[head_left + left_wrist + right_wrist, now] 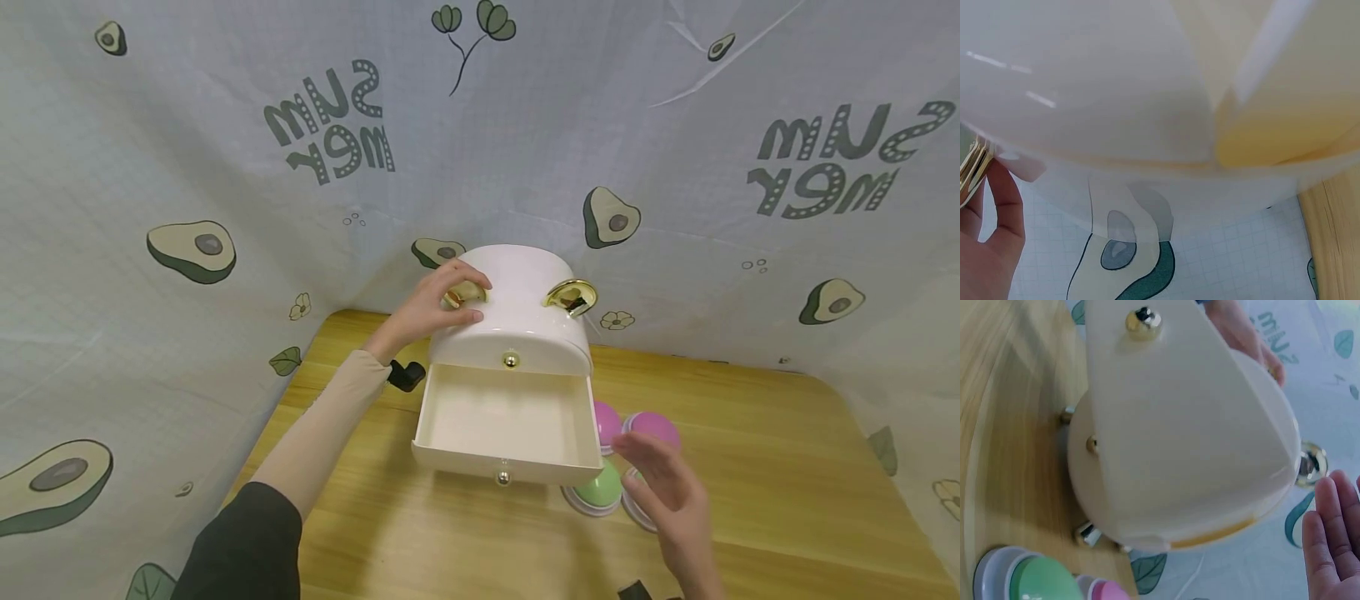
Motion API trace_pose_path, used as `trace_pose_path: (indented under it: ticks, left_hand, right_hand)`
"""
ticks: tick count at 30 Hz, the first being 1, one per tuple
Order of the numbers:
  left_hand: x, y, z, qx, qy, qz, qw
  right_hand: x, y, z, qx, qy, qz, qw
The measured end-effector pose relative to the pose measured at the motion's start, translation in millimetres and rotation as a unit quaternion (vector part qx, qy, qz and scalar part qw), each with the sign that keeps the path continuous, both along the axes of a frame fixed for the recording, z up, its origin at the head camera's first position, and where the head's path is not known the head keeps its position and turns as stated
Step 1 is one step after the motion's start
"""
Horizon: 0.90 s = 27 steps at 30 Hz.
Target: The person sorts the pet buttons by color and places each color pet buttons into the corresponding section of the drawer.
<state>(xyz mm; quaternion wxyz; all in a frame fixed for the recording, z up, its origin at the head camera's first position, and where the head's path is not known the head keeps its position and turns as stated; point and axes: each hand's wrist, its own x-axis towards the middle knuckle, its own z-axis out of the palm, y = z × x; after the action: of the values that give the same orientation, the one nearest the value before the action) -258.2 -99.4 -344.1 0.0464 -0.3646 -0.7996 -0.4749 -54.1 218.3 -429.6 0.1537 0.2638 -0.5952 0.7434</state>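
My left thumb and fingers hold the near gold ear of the white cabinet, which stands at the back of the wooden table, near the printed cloth. Its pulled-out drawer partly blocks my view of the pink domes and green dome. My right hand, fingers extended, thumb apart, grips nothing and covers another round piece.

soft shadow under the drawer
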Motion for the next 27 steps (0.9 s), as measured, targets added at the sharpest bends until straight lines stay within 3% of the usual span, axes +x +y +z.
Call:
trace_pose_path:
  ticks: [5,12,18,23,27]
  left_hand:
    - [0.9,2.8,0.0,0.004,-0.005,0.005,1.0000]
    - [0.0,0.6,-0.5,0.009,-0.001,0.001,1.0000]
    - [0.0,-1.0,-0.6,0.007,0.002,-0.002,1.0000]
    - [-1.1,-0.7,-1.7,0.005,0.005,-0.001,1.0000]
    - [-0.9,-0.3,-1.4,0.005,0.005,0.002,1.0000]
  right_hand:
    - [0.2,5.6,-6.9,0.013,-0.014,-0.006,1.000]
    - [3.4,11.6,-23.5,0.076,-0.110,-0.057,0.989]
    - [3.5,10.2,-44.2,0.075,-0.123,-0.077,0.987]
    - [4.6,6.4,-59.5,0.085,-0.171,-0.123,0.974]
    - [5.0,4.5,-71.1,0.094,-0.210,-0.137,0.963]
